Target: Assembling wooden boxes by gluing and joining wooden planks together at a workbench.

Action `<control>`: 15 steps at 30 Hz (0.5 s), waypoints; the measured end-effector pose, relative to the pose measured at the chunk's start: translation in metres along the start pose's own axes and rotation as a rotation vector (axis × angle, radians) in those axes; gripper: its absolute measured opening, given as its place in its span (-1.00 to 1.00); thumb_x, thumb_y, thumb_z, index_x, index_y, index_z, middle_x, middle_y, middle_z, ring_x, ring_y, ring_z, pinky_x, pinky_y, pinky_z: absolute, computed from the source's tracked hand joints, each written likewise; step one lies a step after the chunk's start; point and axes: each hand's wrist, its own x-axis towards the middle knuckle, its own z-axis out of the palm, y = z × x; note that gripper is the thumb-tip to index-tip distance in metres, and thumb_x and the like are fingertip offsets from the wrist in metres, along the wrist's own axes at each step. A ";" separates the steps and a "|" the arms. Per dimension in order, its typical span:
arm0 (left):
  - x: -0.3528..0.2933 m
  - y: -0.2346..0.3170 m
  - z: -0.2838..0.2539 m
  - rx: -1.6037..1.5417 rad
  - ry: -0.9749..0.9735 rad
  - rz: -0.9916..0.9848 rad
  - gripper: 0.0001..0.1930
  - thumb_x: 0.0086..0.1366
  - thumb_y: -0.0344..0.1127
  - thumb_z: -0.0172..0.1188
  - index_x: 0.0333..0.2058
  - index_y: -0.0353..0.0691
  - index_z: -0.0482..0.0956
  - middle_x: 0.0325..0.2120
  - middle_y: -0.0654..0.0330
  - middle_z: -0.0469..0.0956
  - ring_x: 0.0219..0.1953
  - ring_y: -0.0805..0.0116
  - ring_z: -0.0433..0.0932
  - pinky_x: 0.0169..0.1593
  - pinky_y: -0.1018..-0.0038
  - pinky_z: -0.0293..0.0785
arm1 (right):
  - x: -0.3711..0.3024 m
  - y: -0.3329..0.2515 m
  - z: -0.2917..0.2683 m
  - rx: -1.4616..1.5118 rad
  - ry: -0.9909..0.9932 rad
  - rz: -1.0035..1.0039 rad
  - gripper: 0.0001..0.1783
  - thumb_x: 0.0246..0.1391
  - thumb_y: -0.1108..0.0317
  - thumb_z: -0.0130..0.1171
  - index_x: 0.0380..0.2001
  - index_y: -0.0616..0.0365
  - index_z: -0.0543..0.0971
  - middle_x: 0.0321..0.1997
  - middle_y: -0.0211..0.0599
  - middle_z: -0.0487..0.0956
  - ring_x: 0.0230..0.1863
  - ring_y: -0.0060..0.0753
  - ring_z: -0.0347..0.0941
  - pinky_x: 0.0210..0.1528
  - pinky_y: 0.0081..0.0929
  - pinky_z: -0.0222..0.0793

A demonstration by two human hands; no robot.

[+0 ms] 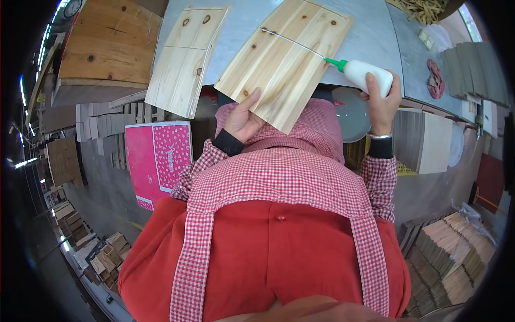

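A pale, knotty wooden board (284, 70) lies slanted on the grey table (373, 35), its near end jutting past the edge toward my apron. My left hand (244, 121) grips the board's near left edge, thumb on top and fingers underneath. In my right hand (384, 102) is a white glue bottle (363, 74) with a green nozzle, tilted to the left. The nozzle tip meets the board near its right edge. From there a thin white line of glue (292, 41) runs across the board toward its far left side. A second wooden board (185, 59) lies to the left, with a line across it.
Left of the table stands a brown wooden block or box (110, 40), with a pink carton (153, 155) below it. On the right are a crumpled pink cloth (435, 79), wood strips (419, 9) and a row of grey boards (477, 72). Stacked wood (450, 252) fills the lower right.
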 end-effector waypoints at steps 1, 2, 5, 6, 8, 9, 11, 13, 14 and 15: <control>-0.001 0.001 0.002 -0.003 0.011 0.009 -0.54 0.34 -0.34 0.10 0.17 -0.15 0.19 0.10 0.05 0.37 0.15 0.15 0.39 0.23 0.12 0.36 | 0.000 -0.001 -0.002 0.059 0.011 0.056 -0.62 0.07 0.26 0.27 -0.14 0.25 0.43 -0.43 -0.29 0.52 -0.57 -0.56 0.44 -0.61 -0.64 0.35; -0.001 0.002 0.003 -0.006 0.023 0.018 -0.52 0.34 -0.33 0.10 0.18 -0.14 0.18 0.10 0.05 0.37 0.16 0.14 0.38 0.23 0.10 0.35 | -0.001 -0.001 -0.003 0.118 0.022 0.111 -0.63 0.08 0.25 0.26 -0.14 0.25 0.43 -0.43 -0.29 0.52 -0.59 -0.56 0.43 -0.62 -0.65 0.33; 0.000 0.003 0.001 -0.011 0.028 0.023 -0.52 0.33 -0.31 0.11 0.18 -0.15 0.19 0.11 0.04 0.37 0.16 0.14 0.38 0.24 0.11 0.34 | -0.002 0.000 -0.007 0.182 -0.008 0.160 -0.64 0.10 0.23 0.24 -0.17 0.26 0.43 -0.42 -0.29 0.52 -0.61 -0.57 0.42 -0.64 -0.65 0.32; 0.000 0.004 0.000 -0.017 0.030 0.025 -0.52 0.33 -0.29 0.11 0.18 -0.16 0.19 0.11 0.03 0.37 0.16 0.13 0.38 0.24 0.12 0.33 | -0.002 -0.001 -0.008 0.212 -0.026 0.183 -0.64 0.11 0.22 0.23 -0.18 0.27 0.42 -0.42 -0.28 0.52 -0.62 -0.57 0.41 -0.65 -0.65 0.31; 0.001 0.006 -0.001 -0.004 0.037 0.031 -0.51 0.34 -0.28 0.10 0.18 -0.17 0.19 0.11 0.02 0.37 0.17 0.12 0.38 0.24 0.12 0.33 | -0.005 -0.007 -0.011 0.223 -0.088 0.195 -0.65 0.11 0.22 0.22 -0.19 0.26 0.42 -0.42 -0.28 0.52 -0.62 -0.57 0.41 -0.65 -0.65 0.31; 0.001 0.007 -0.001 0.006 0.043 0.032 -0.51 0.34 -0.26 0.10 0.19 -0.18 0.18 0.11 0.01 0.36 0.17 0.12 0.37 0.24 0.13 0.33 | -0.007 -0.013 -0.013 0.227 -0.149 0.208 -0.66 0.12 0.21 0.21 -0.21 0.26 0.42 -0.43 -0.28 0.53 -0.63 -0.56 0.41 -0.65 -0.65 0.31; 0.002 0.009 0.000 0.023 0.037 0.034 -0.50 0.34 -0.25 0.10 0.19 -0.19 0.18 0.12 0.00 0.36 0.17 0.11 0.37 0.24 0.13 0.33 | -0.003 -0.015 -0.012 0.234 -0.201 0.210 -0.66 0.12 0.21 0.21 -0.22 0.25 0.42 -0.43 -0.28 0.53 -0.64 -0.56 0.41 -0.65 -0.64 0.31; -0.001 0.010 0.002 -0.031 0.025 0.009 -0.54 0.34 -0.30 0.10 0.16 -0.17 0.21 0.10 0.05 0.39 0.15 0.14 0.39 0.23 0.14 0.35 | 0.007 -0.008 -0.005 0.292 -0.082 0.202 -0.66 0.12 0.21 0.21 -0.24 0.26 0.42 -0.44 -0.27 0.53 -0.64 -0.55 0.41 -0.65 -0.64 0.32; -0.002 0.011 0.003 -0.056 0.020 -0.007 -0.56 0.34 -0.32 0.10 0.15 -0.16 0.22 0.09 0.07 0.40 0.14 0.15 0.41 0.22 0.14 0.36 | 0.014 -0.004 -0.003 0.321 -0.020 0.201 -0.66 0.11 0.21 0.22 -0.25 0.26 0.42 -0.44 -0.27 0.53 -0.65 -0.55 0.42 -0.64 -0.64 0.32; -0.002 0.012 0.004 -0.047 0.007 -0.007 -0.56 0.34 -0.32 0.10 0.15 -0.16 0.22 0.09 0.07 0.40 0.14 0.15 0.41 0.22 0.14 0.36 | 0.023 -0.001 0.000 0.326 -0.009 0.190 -0.66 0.11 0.21 0.22 -0.25 0.26 0.42 -0.44 -0.27 0.53 -0.65 -0.55 0.42 -0.64 -0.64 0.32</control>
